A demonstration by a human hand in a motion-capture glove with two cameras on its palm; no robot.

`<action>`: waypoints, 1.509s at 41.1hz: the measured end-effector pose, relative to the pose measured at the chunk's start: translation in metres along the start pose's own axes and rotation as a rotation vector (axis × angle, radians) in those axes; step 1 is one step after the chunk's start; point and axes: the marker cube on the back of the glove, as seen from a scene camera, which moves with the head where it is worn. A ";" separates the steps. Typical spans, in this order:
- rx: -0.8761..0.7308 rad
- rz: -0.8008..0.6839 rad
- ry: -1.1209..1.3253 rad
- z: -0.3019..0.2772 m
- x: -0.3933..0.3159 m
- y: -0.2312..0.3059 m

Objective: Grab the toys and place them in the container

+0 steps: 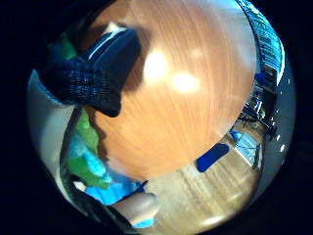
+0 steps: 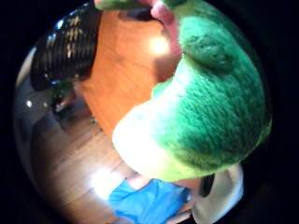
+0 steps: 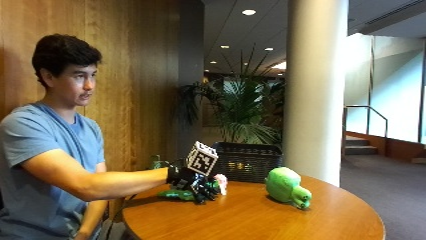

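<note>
The gloved right hand hovers low over the near left part of the round surface, its fingers curled round a small green plush toy with a pink-and-white bit showing beside the glove. In the thumb-side palm view, green fur with a pale patch fills the frame right against the palm. The dark woven container stands at the far edge, beyond the hand and a little to its right, so the carry likely runs away from the person. Further right, well apart from the hand, a second green toy lies near the middle of the surface. The container's inside is hidden, and the held toy's shape is hard to make out.
</note>
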 end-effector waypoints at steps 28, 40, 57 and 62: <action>0.306 0.133 0.105 -0.058 0.023 -0.001; 0.436 0.153 0.057 -0.157 0.052 0.032; 0.478 0.183 0.000 -0.266 0.017 0.040; 0.488 0.107 0.030 -0.289 -0.011 0.034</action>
